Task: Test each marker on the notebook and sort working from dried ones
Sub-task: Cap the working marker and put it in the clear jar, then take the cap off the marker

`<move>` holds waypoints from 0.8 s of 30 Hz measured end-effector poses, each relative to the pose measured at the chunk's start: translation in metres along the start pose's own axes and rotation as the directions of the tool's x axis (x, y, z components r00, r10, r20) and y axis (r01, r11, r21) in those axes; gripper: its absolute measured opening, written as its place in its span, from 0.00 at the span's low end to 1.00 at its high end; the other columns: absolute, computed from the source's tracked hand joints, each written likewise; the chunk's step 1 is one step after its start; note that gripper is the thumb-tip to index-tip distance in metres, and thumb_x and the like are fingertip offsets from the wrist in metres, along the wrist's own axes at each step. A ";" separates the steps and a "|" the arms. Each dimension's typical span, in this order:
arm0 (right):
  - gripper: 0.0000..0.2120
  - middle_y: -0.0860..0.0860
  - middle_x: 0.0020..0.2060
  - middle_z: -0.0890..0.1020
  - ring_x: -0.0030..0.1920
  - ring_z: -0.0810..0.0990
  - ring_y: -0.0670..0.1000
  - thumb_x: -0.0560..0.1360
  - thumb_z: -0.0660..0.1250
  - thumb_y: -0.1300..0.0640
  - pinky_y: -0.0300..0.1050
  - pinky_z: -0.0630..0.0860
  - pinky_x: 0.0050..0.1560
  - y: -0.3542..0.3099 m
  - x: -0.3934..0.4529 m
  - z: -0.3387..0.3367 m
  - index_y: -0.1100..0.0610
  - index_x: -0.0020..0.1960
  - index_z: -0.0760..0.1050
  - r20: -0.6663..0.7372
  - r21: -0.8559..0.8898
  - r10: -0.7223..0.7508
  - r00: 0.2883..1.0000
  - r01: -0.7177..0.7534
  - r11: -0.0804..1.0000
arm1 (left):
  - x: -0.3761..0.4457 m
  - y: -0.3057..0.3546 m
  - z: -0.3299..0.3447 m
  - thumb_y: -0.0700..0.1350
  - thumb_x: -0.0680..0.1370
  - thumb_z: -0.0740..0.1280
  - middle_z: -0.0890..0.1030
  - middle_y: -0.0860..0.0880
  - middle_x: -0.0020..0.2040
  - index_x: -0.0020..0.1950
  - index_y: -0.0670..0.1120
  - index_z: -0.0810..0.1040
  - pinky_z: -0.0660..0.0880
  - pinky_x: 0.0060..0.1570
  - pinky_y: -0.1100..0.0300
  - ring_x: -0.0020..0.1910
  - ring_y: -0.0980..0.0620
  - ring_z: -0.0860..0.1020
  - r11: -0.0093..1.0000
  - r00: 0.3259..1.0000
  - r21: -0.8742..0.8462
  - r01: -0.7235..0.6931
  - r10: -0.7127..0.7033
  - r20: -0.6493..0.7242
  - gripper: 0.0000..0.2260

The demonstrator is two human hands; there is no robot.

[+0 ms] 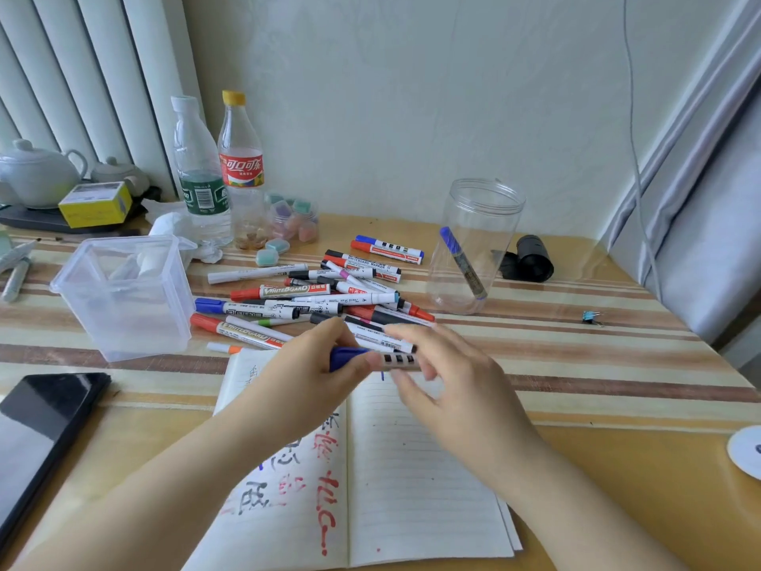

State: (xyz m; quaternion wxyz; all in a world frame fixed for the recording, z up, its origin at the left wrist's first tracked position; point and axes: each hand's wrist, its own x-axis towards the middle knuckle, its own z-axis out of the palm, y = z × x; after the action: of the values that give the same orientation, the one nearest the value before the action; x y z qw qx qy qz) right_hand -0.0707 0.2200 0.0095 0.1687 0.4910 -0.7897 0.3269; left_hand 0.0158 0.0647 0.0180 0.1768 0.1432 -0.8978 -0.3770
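A blue-capped marker (387, 359) hangs level above the open notebook (416, 467). My left hand (313, 372) grips its blue cap end, and my right hand (444, 377) pinches the white barrel. The notebook's left page bears red, black and blue test scribbles, and a short blue stroke sits at the top of the right page. A pile of several markers (321, 300) lies on the table beyond the notebook. One blue marker (463, 261) leans inside the round clear jar (473, 245) at right. The square clear tub (123, 294) at left holds no markers.
Two plastic bottles (222, 171) and a small jar of pastel erasers (294, 218) stand at the back. A black tablet (37, 443) lies front left. Behind the round jar sits a black roll (531, 259). A teapot (37, 175) and yellow box (96, 204) sit far left.
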 end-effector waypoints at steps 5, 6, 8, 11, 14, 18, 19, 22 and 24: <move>0.13 0.43 0.36 0.77 0.35 0.77 0.46 0.70 0.61 0.49 0.43 0.75 0.28 0.001 0.016 0.005 0.52 0.50 0.78 0.064 -0.053 -0.050 0.997 0.054 0.997 | 0.008 0.011 0.010 0.56 0.72 0.67 0.72 0.51 0.30 0.40 0.49 0.70 0.64 0.29 0.68 0.28 0.59 0.67 0.995 0.998 -0.078 -0.066 0.066 -0.006 0.12; 0.12 0.40 0.35 0.75 0.34 0.75 0.43 0.70 0.63 0.50 0.39 0.73 0.30 0.005 0.019 0.003 0.52 0.50 0.78 0.050 -0.032 -0.025 0.998 0.027 0.999 | 0.008 0.012 0.011 0.60 0.70 0.65 0.73 0.50 0.31 0.44 0.49 0.71 0.64 0.29 0.68 0.29 0.59 0.68 0.990 0.997 -0.125 -0.071 0.072 -0.004 0.15; 0.08 0.37 0.33 0.71 0.32 0.71 0.39 0.71 0.69 0.55 0.30 0.68 0.33 0.014 0.028 -0.010 0.53 0.49 0.79 -0.011 0.035 0.052 0.999 -0.052 0.998 | 0.008 0.011 0.013 0.65 0.66 0.62 0.74 0.51 0.30 0.49 0.51 0.71 0.65 0.30 0.67 0.29 0.58 0.69 0.974 0.997 -0.214 -0.078 0.078 -0.010 0.21; 0.06 0.41 0.32 0.78 0.31 0.75 0.39 0.71 0.71 0.63 0.27 0.68 0.35 0.023 0.055 -0.051 0.54 0.45 0.77 -0.189 0.219 0.225 0.956 -0.183 0.959 | 0.004 0.002 0.019 0.61 0.71 0.61 0.76 0.58 0.34 0.48 0.54 0.71 0.70 0.35 0.66 0.35 0.57 0.73 0.981 0.996 -0.174 -0.082 0.073 -0.058 0.13; 0.04 0.41 0.33 0.77 0.33 0.74 0.37 0.70 0.68 0.62 0.27 0.68 0.38 0.033 0.093 -0.098 0.55 0.44 0.75 -0.410 0.189 0.241 0.880 -0.177 0.966 | -0.001 -0.007 0.026 0.50 0.75 0.65 0.77 0.56 0.37 0.44 0.54 0.72 0.71 0.36 0.67 0.38 0.58 0.74 0.990 0.994 -0.123 -0.070 0.059 -0.089 0.03; 0.05 0.43 0.33 0.77 0.35 0.76 0.41 0.71 0.67 0.57 0.33 0.69 0.38 0.054 0.141 -0.127 0.56 0.46 0.75 -0.455 0.102 0.278 0.846 -0.260 0.960 | -0.007 -0.011 0.029 0.45 0.76 0.66 0.76 0.61 0.43 0.40 0.52 0.74 0.69 0.35 0.71 0.38 0.60 0.74 0.991 0.996 -0.102 -0.092 0.091 -0.014 0.05; 0.06 0.46 0.34 0.78 0.37 0.78 0.46 0.72 0.66 0.55 0.36 0.70 0.38 0.061 0.150 -0.126 0.57 0.46 0.74 -0.415 0.076 0.308 0.856 -0.305 0.949 | -0.007 -0.012 0.028 0.44 0.76 0.66 0.75 0.65 0.44 0.41 0.52 0.74 0.68 0.35 0.71 0.39 0.61 0.74 0.990 0.995 -0.104 -0.097 0.097 -0.007 0.05; 0.09 0.49 0.34 0.76 0.40 0.75 0.54 0.75 0.64 0.51 0.39 0.66 0.33 0.081 0.169 -0.113 0.57 0.43 0.72 -0.241 -0.051 0.402 0.883 -0.425 0.904 | -0.006 -0.015 0.026 0.43 0.76 0.66 0.74 0.68 0.44 0.41 0.51 0.75 0.68 0.35 0.71 0.41 0.59 0.74 0.990 0.996 -0.116 -0.084 0.083 -0.016 0.05; 0.11 0.48 0.33 0.71 0.42 0.71 0.54 0.77 0.63 0.49 0.44 0.63 0.34 0.091 0.174 -0.100 0.57 0.43 0.70 -0.117 -0.164 0.468 0.876 -0.482 0.861 | -0.007 -0.016 0.027 0.43 0.75 0.67 0.74 0.68 0.45 0.40 0.51 0.75 0.69 0.36 0.71 0.43 0.57 0.74 0.990 0.997 -0.118 -0.074 0.073 -0.011 0.05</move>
State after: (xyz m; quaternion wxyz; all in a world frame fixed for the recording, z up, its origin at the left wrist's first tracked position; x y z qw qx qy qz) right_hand -0.2366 0.1997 0.1525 0.1572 0.2507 -0.9069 0.2999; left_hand 0.0127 0.0730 -0.0127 0.2019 0.1006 -0.8780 -0.4221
